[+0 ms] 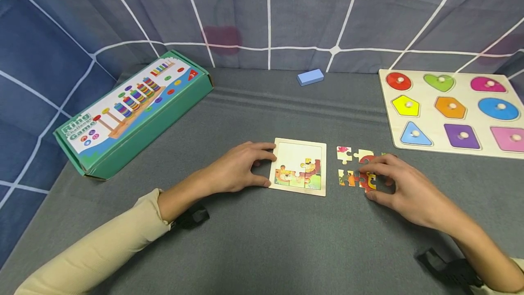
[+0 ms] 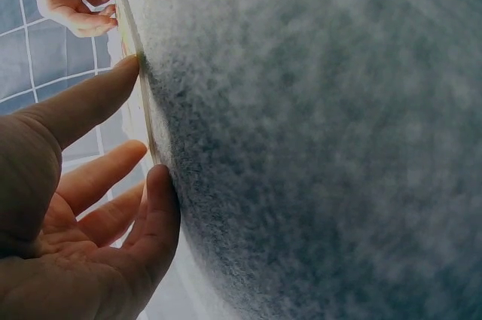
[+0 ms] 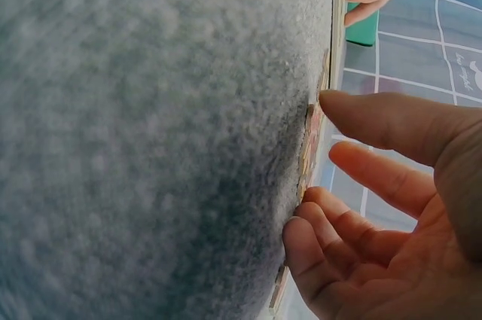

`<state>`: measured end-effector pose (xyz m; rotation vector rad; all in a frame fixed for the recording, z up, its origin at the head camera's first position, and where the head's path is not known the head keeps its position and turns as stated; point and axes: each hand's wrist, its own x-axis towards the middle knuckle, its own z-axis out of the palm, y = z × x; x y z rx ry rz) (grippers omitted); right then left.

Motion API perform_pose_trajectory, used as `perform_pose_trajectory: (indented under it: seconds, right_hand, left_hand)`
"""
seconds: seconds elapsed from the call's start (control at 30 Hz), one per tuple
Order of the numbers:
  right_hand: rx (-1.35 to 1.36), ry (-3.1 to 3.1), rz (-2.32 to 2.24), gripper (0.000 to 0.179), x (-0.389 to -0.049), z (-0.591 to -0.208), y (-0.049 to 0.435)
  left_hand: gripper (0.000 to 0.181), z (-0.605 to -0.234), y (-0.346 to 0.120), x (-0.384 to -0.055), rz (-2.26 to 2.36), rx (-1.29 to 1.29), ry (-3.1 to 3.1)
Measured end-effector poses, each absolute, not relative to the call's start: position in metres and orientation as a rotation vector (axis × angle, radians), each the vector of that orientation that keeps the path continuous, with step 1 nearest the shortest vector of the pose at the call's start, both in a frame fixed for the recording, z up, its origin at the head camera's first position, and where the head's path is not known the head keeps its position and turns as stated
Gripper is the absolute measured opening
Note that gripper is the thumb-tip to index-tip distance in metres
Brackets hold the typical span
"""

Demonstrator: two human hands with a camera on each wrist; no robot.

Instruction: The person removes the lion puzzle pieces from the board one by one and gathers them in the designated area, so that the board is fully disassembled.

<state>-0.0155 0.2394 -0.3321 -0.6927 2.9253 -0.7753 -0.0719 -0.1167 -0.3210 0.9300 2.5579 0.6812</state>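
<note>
A wooden puzzle tray [image 1: 300, 153] lies flat, with several joined pieces filling its lower part. At its left edge rests my left hand [image 1: 245, 167], thumb near the lower corner and fingers higher up; the left wrist view has the thumb [image 2: 124, 71] touching the tray's side. Right of the tray, several loose jigsaw pieces [image 1: 344, 154] lie on the cloth. My right hand [image 1: 403, 188] holds a red and yellow puzzle piece [image 1: 367, 182] by opposite edges between thumb and fingers, still flat on the table. That hand partly hides other pieces behind it.
A green ring game box [image 1: 135, 108] stands at the left. Near the back lies a small blue block [image 1: 310, 77]. A wooden board of knobbed shapes [image 1: 430, 124] is at the back right. Grey cloth [image 1: 254, 236] covers the table, with a checked curtain [image 1: 245, 12] behind.
</note>
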Motion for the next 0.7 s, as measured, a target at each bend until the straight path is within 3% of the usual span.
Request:
perform_pose_trajectory:
  seconds: [0.7]
  right_hand:
    - [-0.752,2.883,-0.968,0.036,-0.021,-0.318,0.216]
  left_hand:
    - [0.051,-0.32,-0.116,-0.072,0.667,0.907,2.554]
